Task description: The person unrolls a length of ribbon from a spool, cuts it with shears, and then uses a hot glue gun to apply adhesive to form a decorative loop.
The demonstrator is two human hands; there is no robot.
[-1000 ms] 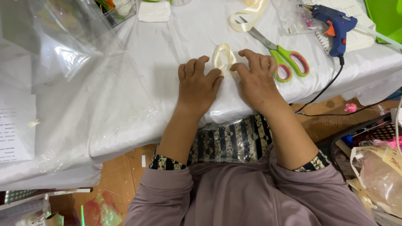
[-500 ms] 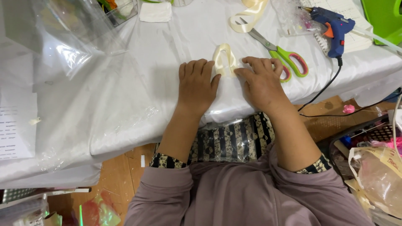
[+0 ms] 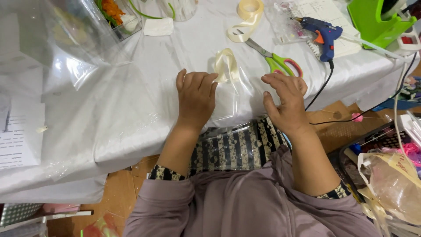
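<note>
My left hand (image 3: 195,97) lies flat, palm down, on a clear plastic sheet (image 3: 232,98) at the front edge of the white-covered table (image 3: 131,101). Its fingertips sit beside a folded loop of cream ribbon (image 3: 226,64). My right hand (image 3: 285,96) hovers at the sheet's right side, fingers spread and holding nothing. Green-handled scissors (image 3: 278,63) lie just beyond the right hand's fingertips.
A blue glue gun (image 3: 323,33) rests at the back right, its black cord (image 3: 324,85) trailing off the table edge. A cream ribbon roll (image 3: 247,13), a green dispenser (image 3: 377,19), crumpled cellophane (image 3: 66,39) and a paper sheet (image 3: 19,136) surround the work area. Bags (image 3: 394,180) stand at the lower right.
My right hand has lifted off the ribbon loop and drawn away to the right. The left hand stays flat on the plastic sheet.
</note>
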